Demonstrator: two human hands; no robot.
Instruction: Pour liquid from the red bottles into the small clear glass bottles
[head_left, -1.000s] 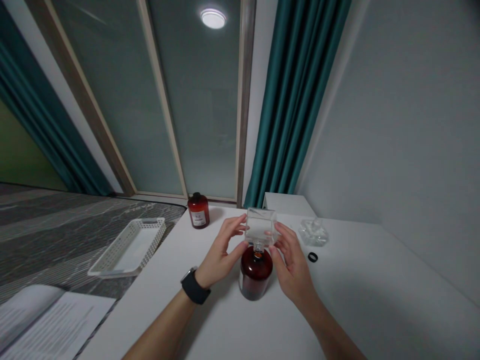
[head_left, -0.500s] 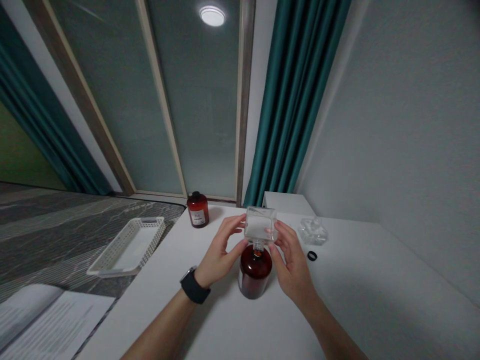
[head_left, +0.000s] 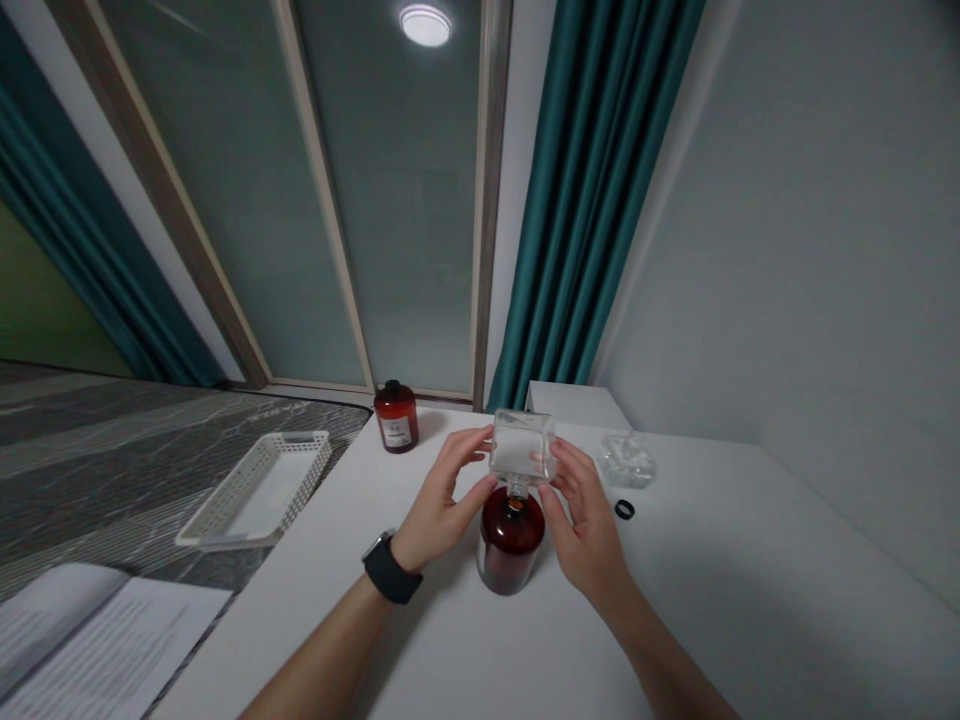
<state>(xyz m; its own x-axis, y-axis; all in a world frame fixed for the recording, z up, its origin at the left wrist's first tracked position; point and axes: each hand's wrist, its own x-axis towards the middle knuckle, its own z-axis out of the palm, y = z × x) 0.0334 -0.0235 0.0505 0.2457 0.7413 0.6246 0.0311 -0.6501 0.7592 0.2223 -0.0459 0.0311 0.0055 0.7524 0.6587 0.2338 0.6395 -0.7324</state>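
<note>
A clear square glass bottle (head_left: 523, 446) is upside down, its neck at the mouth of a dark red-brown bottle (head_left: 511, 545) that stands upright on the white table (head_left: 465, 660). My left hand (head_left: 450, 495) grips the clear bottle's left side with thumb and fingers, a black watch on its wrist. On the opposite side, my right hand (head_left: 583, 520) has its fingertips and thumb against the same bottle. Whether the neck reaches inside the brown bottle's opening I cannot tell. A black ring (head_left: 624, 510) lies on the table to the right.
Toward the back left stands another red-brown bottle (head_left: 396, 417) with a black top and white label. Crumpled clear plastic (head_left: 627, 461) lies back right, near a white box (head_left: 581, 402). Left are a white basket (head_left: 196, 532) and an open book (head_left: 135, 630).
</note>
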